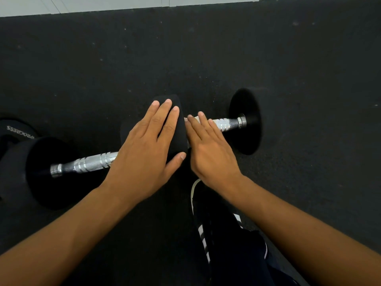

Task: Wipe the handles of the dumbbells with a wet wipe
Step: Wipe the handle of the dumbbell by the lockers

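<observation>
On the black rubber floor (288, 69), my left hand (144, 153) lies flat, fingers spread, steadying the dumbbell head (175, 129). My right hand (210, 153) presses the wet wipe (195, 118) against the knurled handle (228, 124); I'd wrap it fully and twist.

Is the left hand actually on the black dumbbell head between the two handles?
Touching. The head view shows the left hand lying flat on the black dumbbell head, fingers spread over its top with no gap visible.

Two dumbbells (82, 164) (237, 122), two hands (144, 153) (210, 147), one shoe (206, 215), perhaps one wipe (194, 118).
</observation>
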Motion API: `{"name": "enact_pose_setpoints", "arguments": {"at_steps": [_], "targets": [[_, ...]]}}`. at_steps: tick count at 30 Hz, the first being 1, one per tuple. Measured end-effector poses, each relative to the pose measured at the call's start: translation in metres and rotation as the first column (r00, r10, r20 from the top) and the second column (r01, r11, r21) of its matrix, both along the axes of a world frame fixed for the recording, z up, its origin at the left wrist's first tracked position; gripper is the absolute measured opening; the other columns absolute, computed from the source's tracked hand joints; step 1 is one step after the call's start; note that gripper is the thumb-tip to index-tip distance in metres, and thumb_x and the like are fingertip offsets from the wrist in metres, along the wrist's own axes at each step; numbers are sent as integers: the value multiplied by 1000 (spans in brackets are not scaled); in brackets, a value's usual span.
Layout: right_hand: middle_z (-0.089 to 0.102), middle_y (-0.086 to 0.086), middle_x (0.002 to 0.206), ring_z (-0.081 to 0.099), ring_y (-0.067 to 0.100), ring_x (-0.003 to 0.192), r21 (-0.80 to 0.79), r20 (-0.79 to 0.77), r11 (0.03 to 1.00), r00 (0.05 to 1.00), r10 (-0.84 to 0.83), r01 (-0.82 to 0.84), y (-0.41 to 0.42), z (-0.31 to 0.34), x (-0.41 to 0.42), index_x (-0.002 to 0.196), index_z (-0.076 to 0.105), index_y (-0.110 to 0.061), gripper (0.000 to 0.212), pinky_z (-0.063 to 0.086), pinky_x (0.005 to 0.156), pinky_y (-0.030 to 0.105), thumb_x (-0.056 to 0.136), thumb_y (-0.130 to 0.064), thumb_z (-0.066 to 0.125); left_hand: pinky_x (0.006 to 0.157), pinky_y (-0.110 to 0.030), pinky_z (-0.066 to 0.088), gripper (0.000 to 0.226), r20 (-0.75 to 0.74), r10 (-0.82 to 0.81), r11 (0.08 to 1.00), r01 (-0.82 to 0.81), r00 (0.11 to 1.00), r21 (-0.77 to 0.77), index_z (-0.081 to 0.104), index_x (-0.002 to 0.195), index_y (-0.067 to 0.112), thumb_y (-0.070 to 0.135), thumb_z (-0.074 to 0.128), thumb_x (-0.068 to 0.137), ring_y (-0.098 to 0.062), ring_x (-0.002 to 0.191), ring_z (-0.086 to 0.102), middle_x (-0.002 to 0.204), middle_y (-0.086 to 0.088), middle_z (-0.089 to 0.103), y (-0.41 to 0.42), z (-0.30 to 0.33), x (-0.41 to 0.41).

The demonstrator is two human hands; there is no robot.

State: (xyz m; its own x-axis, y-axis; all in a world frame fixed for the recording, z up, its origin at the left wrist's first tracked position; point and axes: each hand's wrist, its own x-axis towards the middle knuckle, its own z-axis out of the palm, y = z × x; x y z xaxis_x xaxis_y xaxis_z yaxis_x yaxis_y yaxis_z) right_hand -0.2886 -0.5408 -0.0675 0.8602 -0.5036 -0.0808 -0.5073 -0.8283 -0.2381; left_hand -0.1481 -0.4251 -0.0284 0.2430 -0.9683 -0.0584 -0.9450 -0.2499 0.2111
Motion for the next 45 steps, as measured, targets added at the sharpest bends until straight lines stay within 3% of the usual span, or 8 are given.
{"name": "enact_pose_setpoints", "arguments": {"at_steps": [4,8,13,18,23,29,38,45], "targets": [[24,12,168,11,30,158,-53,6,997,999,-54,54,5,-3,-20,160,25,-6,63,13,129,45,98,-19,21,125,-42,20,88,1,-2,1000,2,1000,-3,11,163,8,52,49,95,-27,159,5,172,-11,7,1,-1,0],[31,15,165,17,32,157,-56,2,990,992,-126,126,-7,-4,-14,158,31,-4,62,15,129,45,97,-15,28,125,-41,18,88,6,5,1000,-4,1000,-10,12,163,8,51,49,95,-27,159,5,171,-11,8,0,-1,0],[33,15,164,18,31,157,6,8,1000,1000,-9,9,-6,-1,6,157,32,-2,70,13,129,43,93,-26,17,124,-40,17,88,1,0,1000,0,1000,-16,12,163,10,52,48,95,-26,159,4,172,-10,7,0,-2,2],[18,11,170,7,26,159,-26,-5,1000,1000,4,-5,3,-6,-26,161,21,-6,64,9,130,42,98,-17,20,124,-40,17,87,2,2,1000,-2,1000,-19,12,163,9,52,48,96,-26,159,4,172,-10,7,1,-1,0],[30,17,165,19,32,157,-36,-13,994,994,-104,103,-17,-3,-18,158,29,-1,64,14,129,44,94,-10,34,123,-42,20,88,-3,-2,1000,2,1000,-24,12,162,7,49,52,96,-28,159,6,171,-12,9,0,-1,0],[25,15,167,13,30,158,-9,-4,1000,1000,29,-29,4,-1,-6,159,26,-2,67,11,130,42,96,-22,20,119,-39,16,89,-13,9,999,-10,1000,-30,12,162,9,48,54,94,-27,159,5,171,-11,8,0,-1,0],[30,17,165,18,32,157,-18,-28,997,997,-70,70,-22,1,-13,158,30,-1,64,14,129,44,94,-12,31,122,-41,19,89,2,3,999,-3,1000,-40,12,162,7,47,53,95,-29,159,6,171,-12,9,0,-2,0],[26,15,167,16,28,157,-32,-18,997,997,70,-70,3,1,-17,159,28,-3,65,12,129,41,97,-21,21,122,-41,17,89,5,-1,1000,1,1000,-29,11,163,8,49,52,95,-28,159,4,171,-12,7,0,-2,0]]}}
